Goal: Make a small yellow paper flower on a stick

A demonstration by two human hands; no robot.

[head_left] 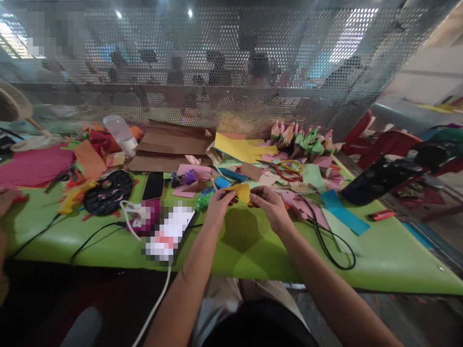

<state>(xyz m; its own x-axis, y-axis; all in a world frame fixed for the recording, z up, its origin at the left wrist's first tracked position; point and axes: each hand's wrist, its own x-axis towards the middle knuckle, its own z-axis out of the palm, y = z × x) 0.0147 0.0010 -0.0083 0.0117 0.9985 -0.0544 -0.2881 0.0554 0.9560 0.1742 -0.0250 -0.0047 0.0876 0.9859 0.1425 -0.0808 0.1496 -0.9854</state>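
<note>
Black clothing (260, 327), fingers (258, 198) pinching yellow paper (243, 192) — bottle (378, 179) right, brown sheets (173, 144) beyond

yellow paper (243, 193) looks matt, the green tabletop (398, 260) glossy.

Left hand (222, 200) and right hand (272, 204) bare, slim fingers, nails too small to make out; left forearm (197, 264) and right forearm (320, 277) bare too, slender, tapering to narrow wrists; very dark top (258, 325), looks black, rounded outline, fabric detail lost in shadow; beige trousers (224, 290), soft creases, paler greyish area on left thigh; upper sleeves out of frame.
</note>
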